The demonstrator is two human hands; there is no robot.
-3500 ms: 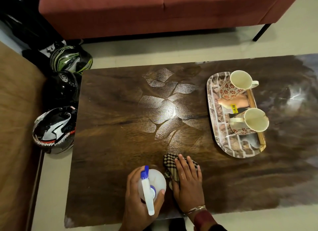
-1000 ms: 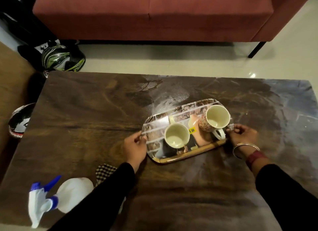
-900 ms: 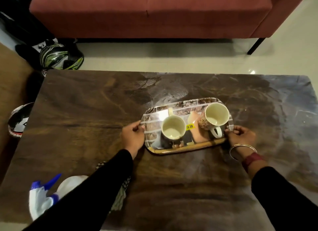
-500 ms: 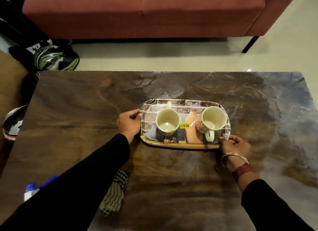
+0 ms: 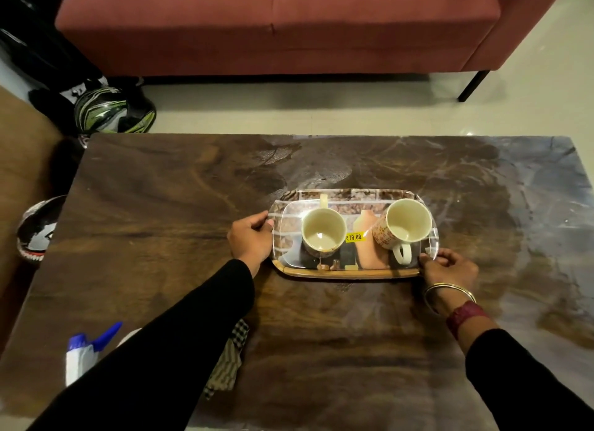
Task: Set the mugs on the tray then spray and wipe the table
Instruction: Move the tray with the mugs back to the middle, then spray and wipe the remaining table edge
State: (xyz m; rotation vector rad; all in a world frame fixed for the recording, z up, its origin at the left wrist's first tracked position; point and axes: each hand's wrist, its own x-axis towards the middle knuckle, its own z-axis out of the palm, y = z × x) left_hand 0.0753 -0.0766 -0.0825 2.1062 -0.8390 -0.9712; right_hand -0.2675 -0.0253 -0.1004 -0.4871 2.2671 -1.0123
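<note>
A glossy patterned tray [image 5: 353, 271] lies square on the dark wooden table [image 5: 154, 225], near its middle. Two cream mugs stand on it: the left mug [image 5: 323, 238] with its handle pointing away, the right mug [image 5: 405, 226] with its handle towards me. My left hand [image 5: 252, 241] grips the tray's left end. My right hand [image 5: 448, 270] grips its near right corner. At the near left edge lies a white spray bottle with a blue trigger [image 5: 84, 353], partly hidden by my left sleeve. A checked cloth [image 5: 229, 360] lies beside that sleeve.
A red sofa [image 5: 276, 25] stands beyond the table, with pale floor between. Helmets sit on the floor to the left: a green and black helmet [image 5: 112, 111] and a black and white helmet [image 5: 37, 231]. A yellow price sticker [image 5: 353, 237] is on the tray.
Both hands left the bottle and cloth and took hold of the tray. They turned it from skewed to square with the table and moved it towards the middle. The mugs stayed on it.
</note>
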